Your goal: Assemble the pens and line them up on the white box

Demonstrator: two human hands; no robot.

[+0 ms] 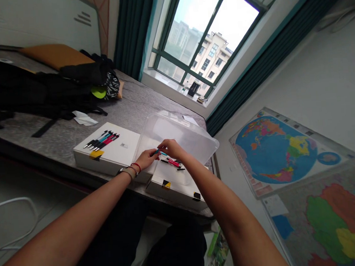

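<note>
My left hand (148, 158) is closed on a teal pen piece (157, 152), its fingers pinched together. Close beside it, my right hand (171, 148) pinches at the same spot, where a teal part shows near its fingertips; exactly how the pieces meet is too small to tell. Below the hands, red and black pen parts (174, 162) lie in a clear plastic case (180, 130) with its lid raised. To the left, several pens (103, 140) in black, teal and red lie side by side on a white box (121, 153).
Another white box (175, 190) with yellow-black tape stands under the case at the front edge. A black bag (41, 92), a crumpled tissue (84, 118) and a brown envelope (55, 55) lie on the grey table (132, 97). Wall maps (276, 150) hang at right.
</note>
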